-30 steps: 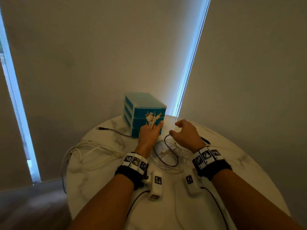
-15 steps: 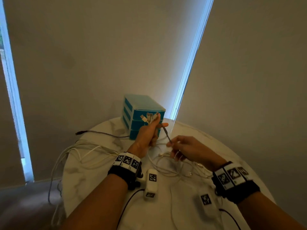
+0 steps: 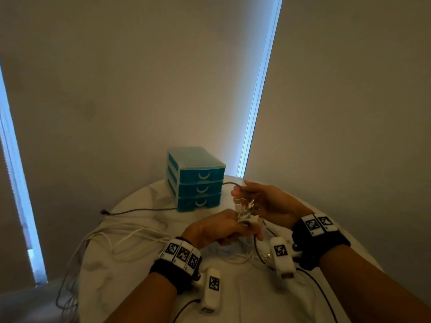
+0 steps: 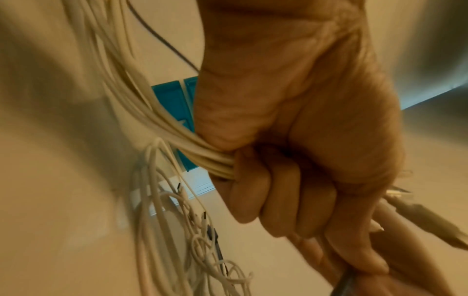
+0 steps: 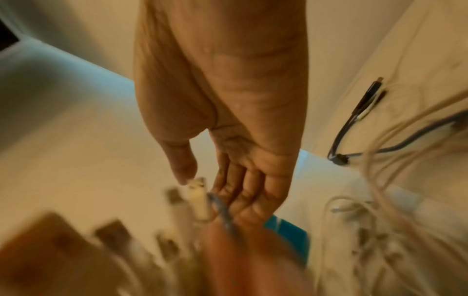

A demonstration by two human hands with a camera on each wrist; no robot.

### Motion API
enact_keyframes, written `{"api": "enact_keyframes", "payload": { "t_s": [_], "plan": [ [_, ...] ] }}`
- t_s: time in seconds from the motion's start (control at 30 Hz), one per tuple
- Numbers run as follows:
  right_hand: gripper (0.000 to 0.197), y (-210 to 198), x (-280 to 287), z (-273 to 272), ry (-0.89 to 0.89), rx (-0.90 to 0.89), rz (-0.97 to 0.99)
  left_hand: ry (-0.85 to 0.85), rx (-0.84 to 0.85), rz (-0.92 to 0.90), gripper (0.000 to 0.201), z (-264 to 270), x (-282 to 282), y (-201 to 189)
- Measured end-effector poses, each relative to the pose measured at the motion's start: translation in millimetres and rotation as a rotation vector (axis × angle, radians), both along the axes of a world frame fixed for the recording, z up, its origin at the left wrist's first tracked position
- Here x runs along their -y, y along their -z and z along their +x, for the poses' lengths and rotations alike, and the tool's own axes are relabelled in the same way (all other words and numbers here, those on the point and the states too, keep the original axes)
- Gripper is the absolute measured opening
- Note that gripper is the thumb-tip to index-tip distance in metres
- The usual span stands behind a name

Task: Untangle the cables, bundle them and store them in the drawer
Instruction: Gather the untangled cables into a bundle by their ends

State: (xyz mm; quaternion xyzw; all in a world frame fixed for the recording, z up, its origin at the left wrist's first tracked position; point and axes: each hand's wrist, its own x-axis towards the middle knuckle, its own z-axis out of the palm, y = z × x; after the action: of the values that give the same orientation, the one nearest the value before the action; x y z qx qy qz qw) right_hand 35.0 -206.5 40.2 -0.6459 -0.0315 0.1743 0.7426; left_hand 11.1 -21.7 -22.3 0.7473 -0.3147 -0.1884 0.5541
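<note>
Cables point(image 4: 142, 104) sit bunched in the closed left hand point(image 3: 217, 229); right hand point(image 3: 268, 201), fingers straight, touches their blurred plugs point(image 3: 245, 206) at 1 o'clock.

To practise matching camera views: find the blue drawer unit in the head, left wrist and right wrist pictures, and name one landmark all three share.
Head: the blue drawer unit stands at the far edge of the table, centre of the picture, drawers closed.
Left wrist: a blue strip left of centre, partly hidden behind the left hand.
Right wrist: a small blue corner low, right of centre, beyond the right hand.
Shared landmark: the white cables.
</note>
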Motion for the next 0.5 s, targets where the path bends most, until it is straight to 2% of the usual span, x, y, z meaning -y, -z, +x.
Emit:
{"api": "enact_keyframes", "payload": {
  "t_s": [0.1,0.2,0.27,0.37,0.43,0.5],
  "plan": [
    [0.030,-13.6,8.3,2.4,0.112,0.177,0.188,-0.065,-0.025,0.031,0.029,7.7,-4.1,6.4],
    [0.028,-15.4,23.1,-5.9,0.149,0.235,0.257,-0.262,-0.012,-0.124,0.064,15.0,-7.9,6.2],
    [0.028,-8.5,32.1,-16.0,0.153,0.274,0.175,-0.372,-0.018,-0.398,0.068,19.8,-10.2,3.5],
    [0.027,9.9,40.2,-31.5,0.071,0.268,-0.011,-0.570,-0.118,-0.788,0.048,30.2,-16.8,0.8],
    [0.026,22.2,39.5,-40.6,-0.077,0.229,-0.213,-0.667,-0.187,-0.898,0.046,33.8,-19.8,0.7],
    [0.024,32.2,32.8,-46.0,-0.272,0.211,-0.458,-0.715,-0.223,-0.886,0.051,32.5,-19.3,0.4]
  ]
}}
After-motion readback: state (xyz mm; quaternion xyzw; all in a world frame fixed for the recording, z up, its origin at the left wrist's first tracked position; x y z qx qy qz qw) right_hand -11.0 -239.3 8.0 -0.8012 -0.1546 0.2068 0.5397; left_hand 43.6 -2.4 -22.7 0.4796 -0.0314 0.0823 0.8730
